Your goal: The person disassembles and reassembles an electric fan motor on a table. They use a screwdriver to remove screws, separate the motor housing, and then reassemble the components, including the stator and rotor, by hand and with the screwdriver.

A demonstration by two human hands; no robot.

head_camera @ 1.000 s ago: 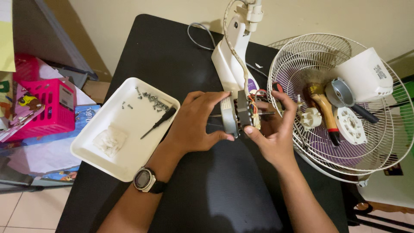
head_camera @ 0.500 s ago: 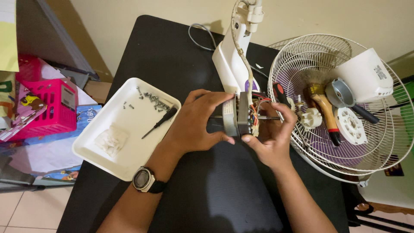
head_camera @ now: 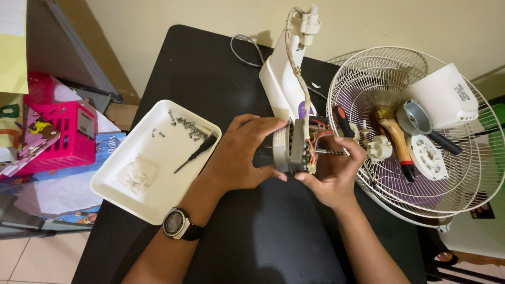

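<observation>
Both hands grip a fan motor (head_camera: 295,147) above the black desk (head_camera: 263,236); left hand (head_camera: 239,155) wraps its left side, right hand (head_camera: 331,173) pinches its wired right side (shaft pointing right); white tray (head_camera: 152,200) lies left.

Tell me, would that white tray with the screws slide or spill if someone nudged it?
Probably both. The white tray looks thin and light, so it would likely slide on the smooth black table. Its loose screws and small screwdriver could roll, though the raised rim should hold them in.
</observation>
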